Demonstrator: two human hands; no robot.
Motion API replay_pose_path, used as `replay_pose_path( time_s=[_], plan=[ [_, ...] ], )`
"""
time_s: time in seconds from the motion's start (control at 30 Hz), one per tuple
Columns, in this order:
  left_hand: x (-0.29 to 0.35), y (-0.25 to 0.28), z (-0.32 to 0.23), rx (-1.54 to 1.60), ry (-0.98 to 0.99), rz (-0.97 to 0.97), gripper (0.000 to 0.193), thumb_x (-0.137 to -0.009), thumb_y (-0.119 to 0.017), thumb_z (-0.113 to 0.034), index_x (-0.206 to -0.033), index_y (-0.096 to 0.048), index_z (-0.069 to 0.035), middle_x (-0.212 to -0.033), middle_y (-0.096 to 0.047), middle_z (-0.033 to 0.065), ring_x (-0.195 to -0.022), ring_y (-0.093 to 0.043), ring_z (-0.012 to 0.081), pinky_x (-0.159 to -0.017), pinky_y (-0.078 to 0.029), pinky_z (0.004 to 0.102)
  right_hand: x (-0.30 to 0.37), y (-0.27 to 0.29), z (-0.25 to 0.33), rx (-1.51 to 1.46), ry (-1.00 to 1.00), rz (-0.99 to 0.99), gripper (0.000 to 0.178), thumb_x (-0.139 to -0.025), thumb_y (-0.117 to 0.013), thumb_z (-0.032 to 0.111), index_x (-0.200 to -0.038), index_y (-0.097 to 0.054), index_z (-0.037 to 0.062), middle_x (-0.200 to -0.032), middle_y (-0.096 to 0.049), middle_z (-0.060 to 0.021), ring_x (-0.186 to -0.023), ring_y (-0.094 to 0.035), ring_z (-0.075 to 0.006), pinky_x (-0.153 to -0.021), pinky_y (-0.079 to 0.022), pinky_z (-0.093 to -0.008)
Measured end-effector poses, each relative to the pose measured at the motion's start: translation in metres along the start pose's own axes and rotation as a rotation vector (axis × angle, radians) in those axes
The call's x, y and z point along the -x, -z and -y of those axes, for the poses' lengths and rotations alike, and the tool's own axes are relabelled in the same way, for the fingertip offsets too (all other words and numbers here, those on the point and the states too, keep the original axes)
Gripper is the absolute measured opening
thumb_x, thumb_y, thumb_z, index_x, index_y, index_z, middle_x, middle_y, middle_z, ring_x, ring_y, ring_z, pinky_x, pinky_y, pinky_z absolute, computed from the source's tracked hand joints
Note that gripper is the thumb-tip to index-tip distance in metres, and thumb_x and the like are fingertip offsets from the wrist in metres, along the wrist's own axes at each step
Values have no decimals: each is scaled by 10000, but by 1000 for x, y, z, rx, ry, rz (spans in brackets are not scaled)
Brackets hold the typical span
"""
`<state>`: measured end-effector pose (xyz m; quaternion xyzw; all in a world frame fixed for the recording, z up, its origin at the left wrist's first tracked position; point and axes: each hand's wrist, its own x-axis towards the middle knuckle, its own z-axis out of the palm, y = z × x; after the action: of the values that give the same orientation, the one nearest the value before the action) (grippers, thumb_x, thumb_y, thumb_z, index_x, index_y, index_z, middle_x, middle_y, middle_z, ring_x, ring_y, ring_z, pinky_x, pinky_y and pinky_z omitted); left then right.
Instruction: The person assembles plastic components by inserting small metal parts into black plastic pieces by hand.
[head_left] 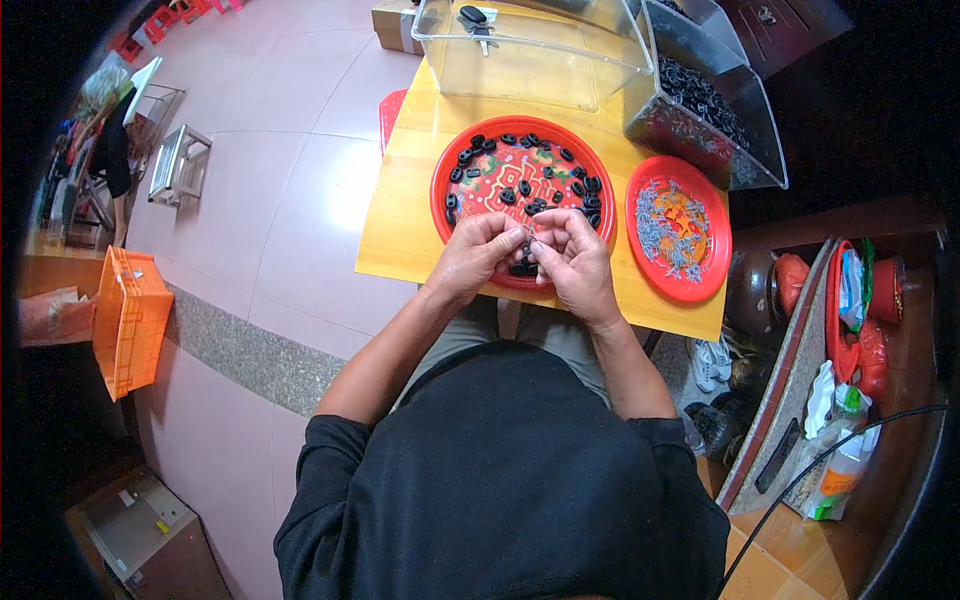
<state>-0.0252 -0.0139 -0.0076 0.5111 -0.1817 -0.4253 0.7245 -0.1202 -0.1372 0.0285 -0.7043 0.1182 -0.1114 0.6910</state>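
My left hand (468, 262) and my right hand (582, 278) meet above the near part of a round red tray (438, 192). The fingertips of both are pinched together around something small, which they mostly hide. Small black oval pieces (508, 196) with holes lie scattered in the tray, thickest along its right side. To the right of my right hand is a smaller red plate (641, 268), covered with many thin silvery-grey pieces (655, 230), too small to name.
A yellow table (395, 235) carries it all. A clear plastic bin (540, 78) stands at the back, with a key (482, 35) near its rim. Beside it, another clear bin (770, 150) holds many dark pieces. An orange crate (135, 325) is on the left, a metal stool (180, 165) farther off.
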Motion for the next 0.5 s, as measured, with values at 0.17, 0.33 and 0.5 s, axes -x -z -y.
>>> replay_pose_path(
  time_s=[0.17,0.33,0.5],
  plan=[
    [0,0,3,3,-4,5,146,-893,-542,-168,-815,-587,-54,-682,-555,-26,-588,-468,23,-503,-363,153,0,1,-1,-7,-6,-6,254,-827,-530,-37,-1067,-457,-3,-785,-570,-46,-614,-530,-52,-494,-439,-169],
    [0,0,4,-83,-63,-9,147,-890,-539,-143,-799,-580,-36,-678,-554,-22,-600,-481,34,-518,-385,169,0,4,-1,25,-42,17,236,-810,-516,-58,-1028,-452,8,-794,-557,-34,-668,-540,-47,-525,-455,-169],
    [-1,-2,5,-378,-256,-46,149,-868,-559,-104,-757,-568,-4,-648,-561,-3,-602,-501,55,-531,-413,214,-2,4,-3,73,23,11,181,-794,-528,-69,-946,-466,9,-761,-552,-30,-656,-536,-46,-512,-447,-184]
  ],
)
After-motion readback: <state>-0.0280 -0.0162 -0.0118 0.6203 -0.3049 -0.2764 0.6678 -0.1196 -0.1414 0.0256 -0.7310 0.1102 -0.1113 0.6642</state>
